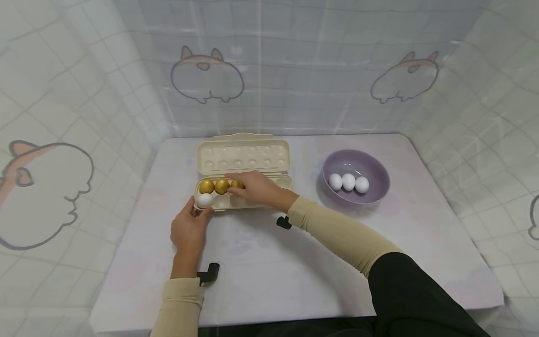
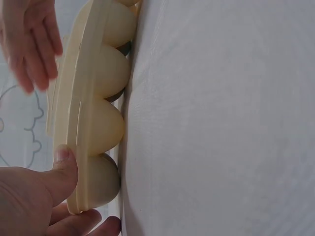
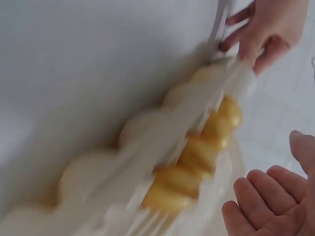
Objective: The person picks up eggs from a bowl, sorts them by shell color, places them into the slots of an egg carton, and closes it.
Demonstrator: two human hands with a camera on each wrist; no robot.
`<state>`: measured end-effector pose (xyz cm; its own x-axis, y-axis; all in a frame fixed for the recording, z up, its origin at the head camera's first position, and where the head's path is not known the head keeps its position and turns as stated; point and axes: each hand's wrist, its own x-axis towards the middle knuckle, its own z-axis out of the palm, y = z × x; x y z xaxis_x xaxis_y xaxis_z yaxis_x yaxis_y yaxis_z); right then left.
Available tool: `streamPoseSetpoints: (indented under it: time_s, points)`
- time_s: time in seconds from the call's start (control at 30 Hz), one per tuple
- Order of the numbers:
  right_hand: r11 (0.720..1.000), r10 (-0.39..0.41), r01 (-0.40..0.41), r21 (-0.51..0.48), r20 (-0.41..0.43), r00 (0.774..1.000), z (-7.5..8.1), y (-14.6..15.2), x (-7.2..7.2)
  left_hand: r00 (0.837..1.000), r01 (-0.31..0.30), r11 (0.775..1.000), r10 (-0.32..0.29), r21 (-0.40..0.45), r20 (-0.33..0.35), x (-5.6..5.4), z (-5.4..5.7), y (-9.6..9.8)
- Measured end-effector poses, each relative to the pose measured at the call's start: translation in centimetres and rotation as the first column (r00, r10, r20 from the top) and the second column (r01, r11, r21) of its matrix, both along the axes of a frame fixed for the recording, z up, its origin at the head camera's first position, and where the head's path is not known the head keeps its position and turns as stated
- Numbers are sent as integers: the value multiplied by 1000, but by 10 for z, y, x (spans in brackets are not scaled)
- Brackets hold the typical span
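Gripping near left corner of egg carton (image 1: 221, 201) with left hand (image 1: 188, 229), with thumb over the rim and fingers beneath. Reaching over the carton with right hand (image 1: 254, 187), unclasped, with fingers extended and nothing in the palm. Lying toward far edge of worktop (image 1: 261, 271), left of its middle, with lid (image 1: 243, 157) swung back toward that edge.

Judged light, thin-walled, springy; likely to flex if lifted by one corner. Best taken at both short ends, under the rim, and kept level. For gold eggs (image 1: 222, 186), expect smooth, slippery surfaces; cannot tell whether real shell or imitation, so treat as fragile. Best pinched lightly around the widest part, from above.

Cream in colour, with rounded cups bulging below the rim. Filled along far row, from the left end, with gold eggs: at least three, glossy. Holding one white egg (image 1: 205, 201) at left end of near row.

Farther out, toward far right corner of worktop: in purple bowl (image 1: 355, 156), three white eggs (image 1: 348, 181), side by side.
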<state>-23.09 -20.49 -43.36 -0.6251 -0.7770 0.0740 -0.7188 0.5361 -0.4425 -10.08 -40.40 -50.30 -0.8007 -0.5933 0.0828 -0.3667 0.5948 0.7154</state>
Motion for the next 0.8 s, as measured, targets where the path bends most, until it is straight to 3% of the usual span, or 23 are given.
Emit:
streamPoseSetpoints:
  time_s: [0.17,0.43,0.57,0.8]
  points:
    - [997,-68,69,-40,23,997,8,41,-17,999,-1,999,0,37,40,-2,1,1]
    - [973,-224,222,-66,-26,974,22,108,-42,997,-15,999,12,48,72,-1,3,0]
    - [958,-282,280,-60,-40,959,30,135,-48,998,-14,999,10,46,69,-2,2,1]
    - [918,-396,396,-31,10,918,35,184,-53,997,-20,998,15,65,81,-3,3,6]
